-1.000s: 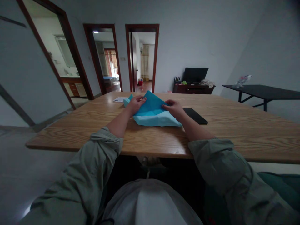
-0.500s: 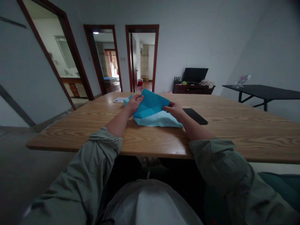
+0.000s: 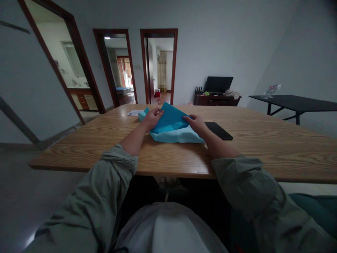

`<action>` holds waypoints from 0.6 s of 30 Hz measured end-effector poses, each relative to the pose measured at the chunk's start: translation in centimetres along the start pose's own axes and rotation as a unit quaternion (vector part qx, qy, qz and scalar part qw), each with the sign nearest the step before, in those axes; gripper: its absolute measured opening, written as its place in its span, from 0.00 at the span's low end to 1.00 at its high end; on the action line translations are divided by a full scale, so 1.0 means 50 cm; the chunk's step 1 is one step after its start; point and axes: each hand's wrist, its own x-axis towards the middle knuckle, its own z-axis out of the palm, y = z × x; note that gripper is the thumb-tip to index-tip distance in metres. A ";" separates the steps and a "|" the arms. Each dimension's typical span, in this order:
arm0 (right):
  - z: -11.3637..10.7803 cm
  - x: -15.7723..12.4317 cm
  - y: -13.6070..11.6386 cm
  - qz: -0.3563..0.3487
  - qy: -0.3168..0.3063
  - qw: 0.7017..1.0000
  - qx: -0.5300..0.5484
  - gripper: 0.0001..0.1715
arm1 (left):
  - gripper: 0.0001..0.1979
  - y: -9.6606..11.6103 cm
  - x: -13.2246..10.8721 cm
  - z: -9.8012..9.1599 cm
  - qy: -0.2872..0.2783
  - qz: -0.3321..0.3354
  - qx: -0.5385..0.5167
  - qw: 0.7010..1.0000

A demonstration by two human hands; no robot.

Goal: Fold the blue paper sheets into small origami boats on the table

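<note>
A wooden desk (image 3: pixel 252 151) carries a blue paper sheet (image 3: pixel 170 123) at its centre, folded once: a dark-blue flap stands over a pale-blue layer. The left hand (image 3: pixel 152 118) pinches the flap's left edge; the right hand (image 3: pixel 196 124) grips its right corner narrowly. Both forearms angle inward toward 12 o'clock. A black tablet (image 3: pixel 218 130) lies at 3 o'clock.

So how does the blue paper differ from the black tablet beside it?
The blue paper is bright and two-toned; the black tablet is uniformly dark. The paper is folded and partly raised, while the tablet lies flat. The left hand and right hand hold the paper, not the tablet. Both are on the wooden table.
</note>
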 end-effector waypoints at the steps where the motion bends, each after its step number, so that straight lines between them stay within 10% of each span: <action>1: 0.002 0.003 0.004 0.000 -0.002 1.000 0.010 0.21 | 0.21 0.000 0.001 -0.001 0.007 0.005 0.003 1.000; 9: 0.012 0.016 0.026 0.009 -0.029 0.996 0.081 0.12 | 0.19 0.003 0.003 -0.005 0.059 0.023 0.004 0.998; 14: 0.015 0.000 0.016 -0.063 -0.004 0.996 0.066 0.39 | 0.19 0.000 0.006 -0.005 0.059 0.026 -0.008 0.998; 18: 0.013 -0.005 0.010 -0.124 0.014 0.992 0.014 0.34 | 0.19 -0.006 0.009 -0.007 0.067 0.019 -0.010 0.998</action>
